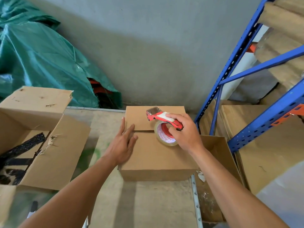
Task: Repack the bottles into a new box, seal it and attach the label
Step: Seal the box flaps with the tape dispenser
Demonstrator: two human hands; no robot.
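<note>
1. A closed box sits on the surface, toward its far edge.
2. On the box's top, right of centre, is a tape dispenser with the right hand around it; the left hand lies on the top's left part.
3. An open box stands to its left.
4. Behind, left, lies a heaped tarp; to the right stands a rack, with an open carton between it and the surface.

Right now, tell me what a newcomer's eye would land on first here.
The red tape dispenser, gripped by the right hand, is held over the seam of the closed cardboard box at centre, with the left hand flat on its flaps. A torn open box lies left, a blue rack stands right.
</note>
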